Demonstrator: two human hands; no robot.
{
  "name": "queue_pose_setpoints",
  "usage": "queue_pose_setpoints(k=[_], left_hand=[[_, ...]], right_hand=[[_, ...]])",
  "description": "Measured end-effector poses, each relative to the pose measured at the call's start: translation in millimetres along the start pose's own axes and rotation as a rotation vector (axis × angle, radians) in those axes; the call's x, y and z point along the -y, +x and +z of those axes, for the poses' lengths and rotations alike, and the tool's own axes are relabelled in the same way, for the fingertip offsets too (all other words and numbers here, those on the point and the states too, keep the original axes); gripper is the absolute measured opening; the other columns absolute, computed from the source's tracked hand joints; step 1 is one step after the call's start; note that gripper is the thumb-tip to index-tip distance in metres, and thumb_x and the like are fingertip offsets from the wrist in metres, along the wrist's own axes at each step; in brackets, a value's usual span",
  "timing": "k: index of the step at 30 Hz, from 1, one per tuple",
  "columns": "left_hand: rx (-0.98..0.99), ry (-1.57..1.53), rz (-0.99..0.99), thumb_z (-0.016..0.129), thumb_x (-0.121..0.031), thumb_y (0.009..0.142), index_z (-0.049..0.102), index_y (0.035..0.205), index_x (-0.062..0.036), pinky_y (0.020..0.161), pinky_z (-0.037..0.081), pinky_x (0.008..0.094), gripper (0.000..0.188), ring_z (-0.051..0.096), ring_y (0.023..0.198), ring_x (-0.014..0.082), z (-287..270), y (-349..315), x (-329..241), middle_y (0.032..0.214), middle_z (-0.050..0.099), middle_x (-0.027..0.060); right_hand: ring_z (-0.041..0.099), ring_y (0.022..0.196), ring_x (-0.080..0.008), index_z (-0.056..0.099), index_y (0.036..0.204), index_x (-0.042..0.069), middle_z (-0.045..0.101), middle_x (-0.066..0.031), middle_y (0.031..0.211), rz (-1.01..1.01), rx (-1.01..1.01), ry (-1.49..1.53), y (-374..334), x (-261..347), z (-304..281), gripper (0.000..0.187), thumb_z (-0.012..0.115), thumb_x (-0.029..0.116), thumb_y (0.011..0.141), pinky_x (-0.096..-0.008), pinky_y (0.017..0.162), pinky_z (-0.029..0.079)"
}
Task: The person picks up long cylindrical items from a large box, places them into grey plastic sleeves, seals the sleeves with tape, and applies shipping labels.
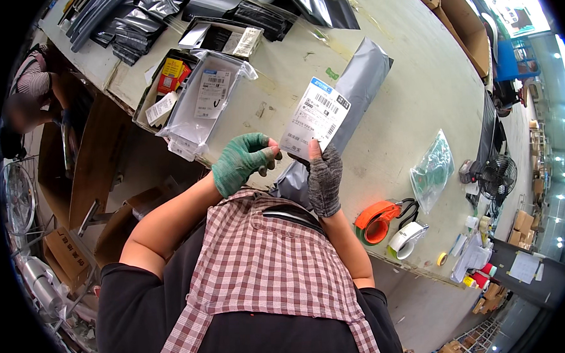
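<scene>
A white shipping label (314,117) with printed bars is held up over a long grey plastic mailer bag (354,89) that lies on the worktable (413,106). My right hand (325,177), in a grey fingerless glove, pinches the label's lower edge with the thumb on top. My left hand (243,159), in a green glove, touches the label's lower left corner with its fingertips. The mailer's near end is hidden behind my hands.
An orange tape dispenser (375,221) and a white tape roll (406,239) sit at the table's near edge, with a green-printed clear bag (432,168) beside them. A tray of labelled clear packets (202,97) stands left. Black bags (127,25) pile at the back. Another person (29,100) sits far left.
</scene>
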State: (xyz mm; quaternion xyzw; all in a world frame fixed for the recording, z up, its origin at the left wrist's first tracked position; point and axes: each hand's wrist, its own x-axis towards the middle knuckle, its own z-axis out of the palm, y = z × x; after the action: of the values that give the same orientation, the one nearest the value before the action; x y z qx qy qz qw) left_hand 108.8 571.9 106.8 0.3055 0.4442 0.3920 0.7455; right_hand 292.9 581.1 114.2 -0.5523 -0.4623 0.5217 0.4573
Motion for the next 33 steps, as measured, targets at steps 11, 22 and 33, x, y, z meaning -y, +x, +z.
queue_pose_setpoints(k=[11,22,33], left_hand=[[-0.043,-0.052,0.029,0.065,-0.021,0.088,0.061,0.094,-0.0057,0.059,0.045,0.0214,0.017,0.056,0.066,0.0077,8,0,-4,0.081,0.061,0.0006],[-0.011,0.007,0.046,0.065,-0.02,0.088,0.062,0.092,-0.0054,0.058,0.044,0.0213,0.015,0.055,0.063,0.0075,12,2,-4,0.078,0.06,-0.0001],[0.03,0.114,0.05,0.06,-0.026,0.09,0.061,0.086,-0.0044,0.056,0.039,0.0212,0.022,0.048,0.06,0.0064,24,-2,-13,0.067,0.054,-0.002]], right_hand=[[0.056,0.082,-0.0135,0.06,0.105,-0.004,0.064,-0.0087,0.092,-0.072,-0.069,0.032,3,-13,0,0.028,0.052,0.022,0.096,-0.0295,0.075,0.047],[0.059,0.084,-0.0177,0.058,0.112,-0.004,0.064,-0.0132,0.096,0.03,-0.004,0.037,6,-21,-4,0.031,0.055,0.022,0.094,-0.0318,0.076,0.048],[0.05,0.12,-0.019,0.041,0.136,-0.001,0.051,-0.0129,0.133,-0.098,0.433,0.008,-16,4,1,0.044,0.042,0.023,0.1,-0.0312,0.102,0.036]])
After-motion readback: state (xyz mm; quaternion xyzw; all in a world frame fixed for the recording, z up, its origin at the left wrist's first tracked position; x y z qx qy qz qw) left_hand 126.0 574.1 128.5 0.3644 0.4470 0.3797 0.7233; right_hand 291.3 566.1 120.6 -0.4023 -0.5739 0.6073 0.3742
